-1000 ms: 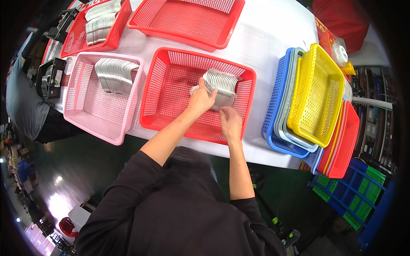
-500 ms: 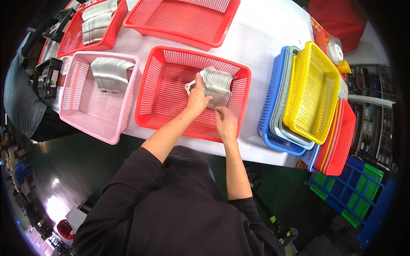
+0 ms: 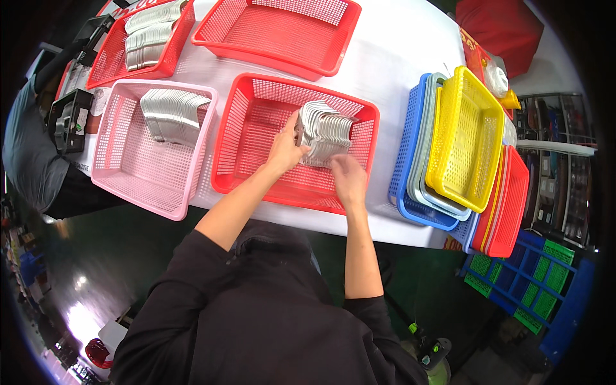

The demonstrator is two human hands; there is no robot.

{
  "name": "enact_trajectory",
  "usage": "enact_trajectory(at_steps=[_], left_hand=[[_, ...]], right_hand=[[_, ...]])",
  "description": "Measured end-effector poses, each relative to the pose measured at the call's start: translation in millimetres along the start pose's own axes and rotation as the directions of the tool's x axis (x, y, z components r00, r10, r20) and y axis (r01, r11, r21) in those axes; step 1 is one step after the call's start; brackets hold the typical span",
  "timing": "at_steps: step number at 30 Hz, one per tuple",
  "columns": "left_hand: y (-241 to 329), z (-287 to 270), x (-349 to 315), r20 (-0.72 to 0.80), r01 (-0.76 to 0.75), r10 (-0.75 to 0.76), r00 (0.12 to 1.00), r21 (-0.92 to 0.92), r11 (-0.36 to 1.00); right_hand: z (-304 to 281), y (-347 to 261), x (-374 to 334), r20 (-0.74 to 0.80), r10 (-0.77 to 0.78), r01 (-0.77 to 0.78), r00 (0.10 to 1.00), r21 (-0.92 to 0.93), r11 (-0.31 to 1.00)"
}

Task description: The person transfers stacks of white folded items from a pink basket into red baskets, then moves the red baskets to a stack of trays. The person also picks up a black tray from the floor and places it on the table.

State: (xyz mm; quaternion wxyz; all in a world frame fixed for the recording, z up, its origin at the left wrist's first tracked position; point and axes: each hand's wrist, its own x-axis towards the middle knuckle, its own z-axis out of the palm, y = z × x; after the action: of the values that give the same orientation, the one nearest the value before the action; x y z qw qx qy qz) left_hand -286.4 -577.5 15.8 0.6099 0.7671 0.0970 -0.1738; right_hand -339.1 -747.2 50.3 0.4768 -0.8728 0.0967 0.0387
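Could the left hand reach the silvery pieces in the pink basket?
Probably yes: the pink basket is open on top and nothing covers the silvery pieces, though the left hand would first need to clear the side of the red basket.

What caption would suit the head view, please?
Left hand and right hand at lined-up silvery parts in a red basket.

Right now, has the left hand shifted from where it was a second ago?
Yes. Judged against the red basket it reaches into, the left hand has moved a little to the left.
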Motion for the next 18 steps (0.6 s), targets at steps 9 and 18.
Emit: enact_trajectory(at_steps=[9,18], left_hand=[[77,-125,-93,0.075,-0.274,0.292,0.953,-0.194,0.942],[11,-318,-120,-0.214,-0.318,0.33,0.919,0.09,0.944]], right_hand=[[-18,-183,61,0.526,-0.469,0.524,0.709,0.051,0.85],[195,-355,83,0.941,-0.265,0.83,0.21,-0.028,0.557]])
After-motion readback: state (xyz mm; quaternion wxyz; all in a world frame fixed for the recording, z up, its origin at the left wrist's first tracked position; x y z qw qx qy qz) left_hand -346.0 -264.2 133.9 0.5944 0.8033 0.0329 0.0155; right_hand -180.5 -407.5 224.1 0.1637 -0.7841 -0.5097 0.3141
